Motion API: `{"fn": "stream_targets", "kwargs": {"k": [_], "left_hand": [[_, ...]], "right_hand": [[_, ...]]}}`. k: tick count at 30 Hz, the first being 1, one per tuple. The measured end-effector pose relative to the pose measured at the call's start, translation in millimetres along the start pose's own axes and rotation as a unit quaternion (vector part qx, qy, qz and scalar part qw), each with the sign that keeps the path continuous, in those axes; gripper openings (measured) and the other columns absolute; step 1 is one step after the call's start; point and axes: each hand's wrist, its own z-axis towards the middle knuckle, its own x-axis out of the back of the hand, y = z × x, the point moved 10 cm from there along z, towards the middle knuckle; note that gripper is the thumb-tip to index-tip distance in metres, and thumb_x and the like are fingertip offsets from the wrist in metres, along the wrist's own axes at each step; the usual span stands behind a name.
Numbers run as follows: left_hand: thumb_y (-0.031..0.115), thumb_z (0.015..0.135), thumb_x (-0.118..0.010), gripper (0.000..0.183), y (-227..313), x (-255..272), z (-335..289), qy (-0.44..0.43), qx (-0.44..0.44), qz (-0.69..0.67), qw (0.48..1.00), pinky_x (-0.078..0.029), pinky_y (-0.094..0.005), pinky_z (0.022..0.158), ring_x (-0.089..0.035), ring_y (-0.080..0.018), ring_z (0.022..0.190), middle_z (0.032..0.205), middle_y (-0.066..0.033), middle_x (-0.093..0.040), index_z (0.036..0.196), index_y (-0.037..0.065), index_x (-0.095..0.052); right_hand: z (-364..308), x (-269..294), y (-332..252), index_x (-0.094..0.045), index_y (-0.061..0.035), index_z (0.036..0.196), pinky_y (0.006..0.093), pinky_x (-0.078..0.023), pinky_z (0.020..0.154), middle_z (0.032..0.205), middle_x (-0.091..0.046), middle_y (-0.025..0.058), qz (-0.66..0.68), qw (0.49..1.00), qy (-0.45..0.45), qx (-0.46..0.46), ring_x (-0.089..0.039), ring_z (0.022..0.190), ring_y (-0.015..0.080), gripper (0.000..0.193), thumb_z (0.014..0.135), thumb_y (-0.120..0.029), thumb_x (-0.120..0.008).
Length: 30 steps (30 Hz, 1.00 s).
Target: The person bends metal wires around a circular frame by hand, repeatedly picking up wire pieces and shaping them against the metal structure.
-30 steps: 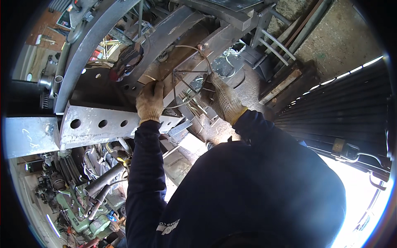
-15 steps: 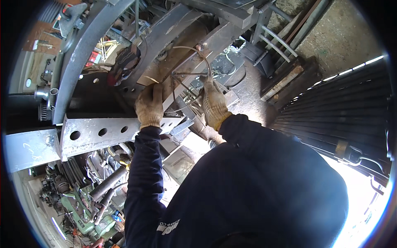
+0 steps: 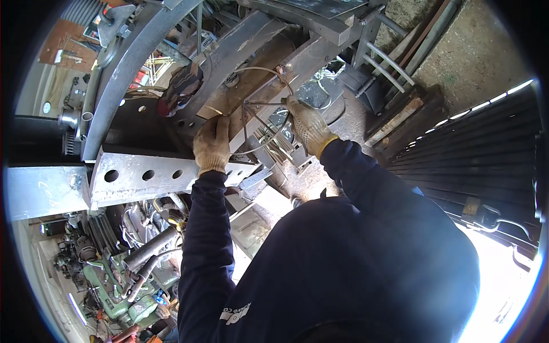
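Note:
A thin metal-rod hoop point(image 3: 266, 70) with straight rods across it is held tilted over the steel beams. My right hand point(image 3: 309, 124), in a tan work glove with a yellow cuff, is closed on the hoop's right side. My left hand point(image 3: 211, 144), gloved alike, is closed at its left side, where the lower curve runs into the glove; the fingertips are partly hidden. A short yellowish strip pokes out just above the left fingers. Under that wrist lies a steel beam with round holes point(image 3: 163, 178).
A large curved steel bar point(image 3: 130, 60) rises at the left. Dark cloth point(image 3: 183, 88) lies on the steelwork beyond my left hand. Green machinery point(image 3: 106, 288) and hoses crowd the lower left. Metal bars point(image 3: 392, 66) stick out at upper right, near a dark ribbed shutter point(image 3: 474, 154).
My right hand has shifted a little to the right, and the hoop has turned slightly with it. The whole view has moved a little; my left hand keeps its place by the beam.

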Motion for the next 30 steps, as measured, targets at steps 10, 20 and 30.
{"fn": "stream_targets", "kwargs": {"k": [10, 20, 30], "left_hand": [[0.046, 0.094, -0.05, 0.047, -2, 0, 0, 0.0, -0.001, -0.005, 1.0, -0.048, -0.0476, 0.087, -0.064, -0.0405, 0.097, 0.101, -0.0201, -0.07, 0.1, 0.006, -0.073], [0.045, 0.094, -0.05, 0.047, 4, 1, 0, -0.004, -0.016, -0.013, 1.0, -0.049, -0.0468, 0.087, -0.065, -0.0397, 0.096, 0.1, -0.0193, -0.071, 0.102, 0.005, -0.073], [0.045, 0.093, -0.051, 0.046, 1, -7, 5, -0.001, -0.023, -0.009, 1.0, -0.05, -0.0454, 0.087, -0.066, -0.0388, 0.094, 0.097, -0.019, -0.071, 0.1, 0.005, -0.073]], "right_hand": [[1, -2, -2, -0.058, 0.0063, 0.124, 0.0368, -0.043, 0.095, 0.111, -0.065, 0.0175, 0.037, 0.999, -0.007, 0.025, -0.055, 0.099, 0.0268, 0.058, 0.102, -0.046, -0.046], [-22, -25, 2, -0.061, -0.0058, 0.117, 0.0368, -0.056, 0.086, 0.097, -0.063, 0.0128, 0.323, 0.944, -0.059, -0.021, -0.062, 0.092, 0.0204, 0.049, 0.1, -0.051, -0.052], [-22, -50, 19, -0.061, -0.012, 0.112, 0.0293, -0.05, 0.063, 0.077, -0.054, 0.0004, 0.409, 0.908, 0.083, -0.041, -0.053, 0.065, 0.011, 0.045, 0.101, -0.054, -0.049]]}}
